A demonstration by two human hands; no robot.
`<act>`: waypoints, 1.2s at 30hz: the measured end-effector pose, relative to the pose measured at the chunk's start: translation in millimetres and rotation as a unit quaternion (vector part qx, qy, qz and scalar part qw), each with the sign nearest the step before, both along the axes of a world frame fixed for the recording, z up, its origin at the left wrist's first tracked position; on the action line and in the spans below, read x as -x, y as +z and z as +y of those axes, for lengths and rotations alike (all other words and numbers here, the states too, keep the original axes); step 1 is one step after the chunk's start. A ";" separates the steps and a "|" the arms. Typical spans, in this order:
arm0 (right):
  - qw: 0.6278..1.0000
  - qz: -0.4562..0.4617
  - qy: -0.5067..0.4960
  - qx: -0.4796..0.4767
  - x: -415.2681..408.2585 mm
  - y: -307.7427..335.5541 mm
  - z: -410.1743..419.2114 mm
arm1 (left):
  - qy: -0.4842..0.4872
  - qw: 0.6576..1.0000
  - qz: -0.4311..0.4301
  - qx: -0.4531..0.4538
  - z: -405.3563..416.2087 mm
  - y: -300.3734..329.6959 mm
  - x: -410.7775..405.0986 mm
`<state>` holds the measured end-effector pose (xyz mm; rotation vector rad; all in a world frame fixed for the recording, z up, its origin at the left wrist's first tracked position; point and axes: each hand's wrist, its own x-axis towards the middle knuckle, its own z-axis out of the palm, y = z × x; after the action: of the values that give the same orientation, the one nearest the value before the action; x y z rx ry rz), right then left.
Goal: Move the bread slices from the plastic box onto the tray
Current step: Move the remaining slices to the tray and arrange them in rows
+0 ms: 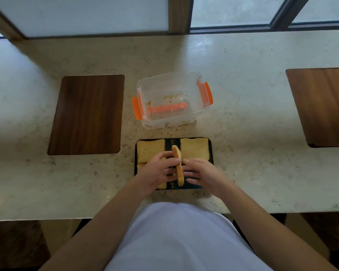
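- The pale stone surface (pixel 243 118) carries everything; two dark wooden boards lie on it, one (pixel 86 114) toward the left edge and one (pixel 321 106) at the right edge.
- The plastic box (pixel 172 98) sits mid-surface with its orange clips open, and holds only crumbs and something orange on its floor, so no slices seem left to fetch.
- The tray (pixel 211 153) lies at the near edge, just in front of the box, with flat slices in its far left (pixel 150 150) and far right (pixel 194 150) corners and another partly hidden at near left.
- The left hand (pixel 157 173) and right hand (pixel 202 175) hold a last bread slice (pixel 178 167) on edge over the tray's middle; each grip is loosely open, fingers flat against a face.
- Judged step: final placement. The next move calls for tipping the slice flat into the free near right corner.
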<state>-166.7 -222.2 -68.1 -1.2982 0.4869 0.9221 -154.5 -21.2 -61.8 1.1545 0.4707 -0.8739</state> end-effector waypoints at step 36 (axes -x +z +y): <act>0.876 -0.175 0.109 0.436 15.6 -29.3 -45.1 | -0.165 0.946 0.009 -0.278 -46.7 -24.6 -12.1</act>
<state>-182.3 -267.3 -97.4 -2.3360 0.4914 0.6193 -142.4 -68.0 -86.4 1.7820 0.5679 -1.0748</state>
